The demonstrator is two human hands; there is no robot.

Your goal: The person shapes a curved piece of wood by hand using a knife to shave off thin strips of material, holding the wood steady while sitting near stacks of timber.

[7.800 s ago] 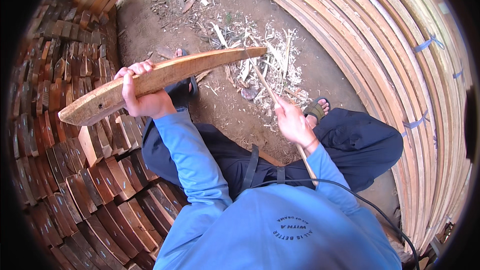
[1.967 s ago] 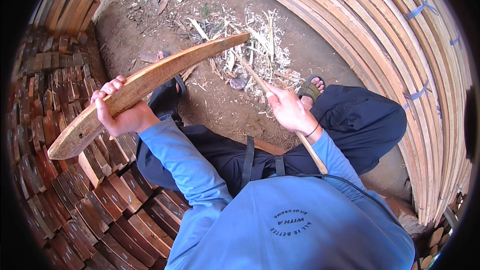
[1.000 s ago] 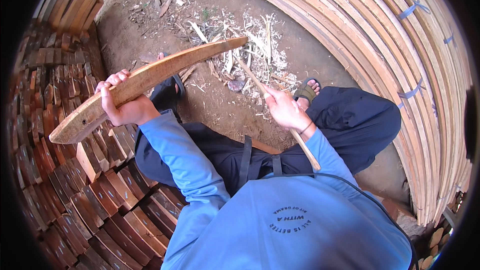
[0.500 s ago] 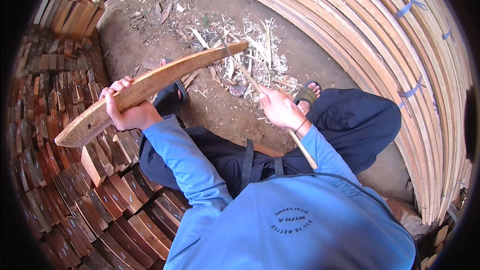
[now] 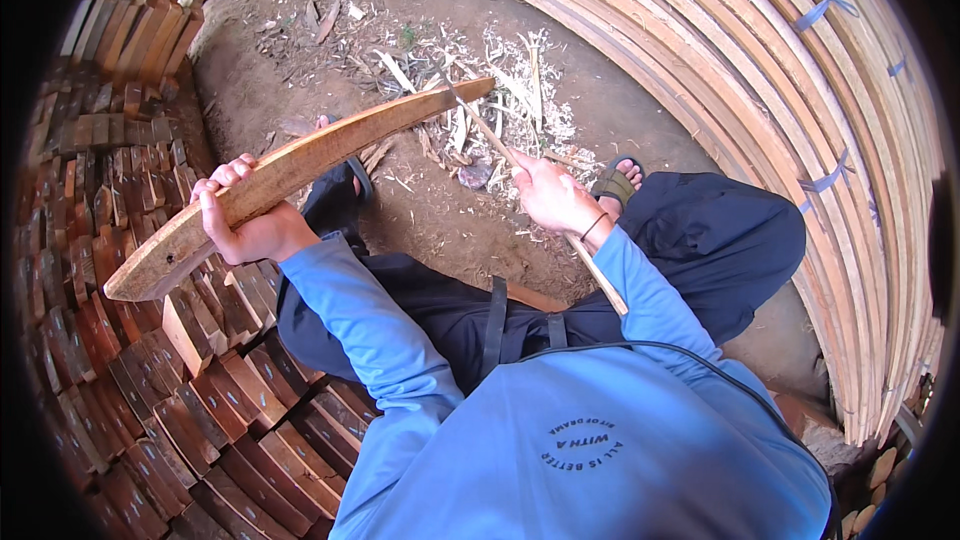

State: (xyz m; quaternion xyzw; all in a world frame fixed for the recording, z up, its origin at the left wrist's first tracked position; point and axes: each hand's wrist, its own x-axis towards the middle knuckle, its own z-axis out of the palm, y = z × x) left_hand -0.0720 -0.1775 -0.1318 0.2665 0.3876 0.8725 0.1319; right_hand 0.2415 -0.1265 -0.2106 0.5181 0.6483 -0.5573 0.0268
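Observation:
My left hand [image 5: 243,218] grips a long curved wooden plank [image 5: 330,145] near its lower left end, holding it slanted up to the right. My right hand [image 5: 553,198] is closed on the long handle of a thin-bladed cutting tool [image 5: 478,123]. The tool's blade reaches up to the plank's far tip, touching or nearly touching its edge. The handle's rear end sticks out behind my right forearm. I sit on the ground in a blue top and dark trousers, with sandalled feet on the dirt.
Wood shavings [image 5: 500,80] lie scattered on the dirt floor ahead. Stacked short reddish wood blocks [image 5: 110,340] fill the left side. A tall pile of long pale bent wooden strips [image 5: 820,140] curves along the right.
The plank's far tip has dropped slightly and my right hand has brought the tool's blade up against that tip. My left hand keeps its grip.

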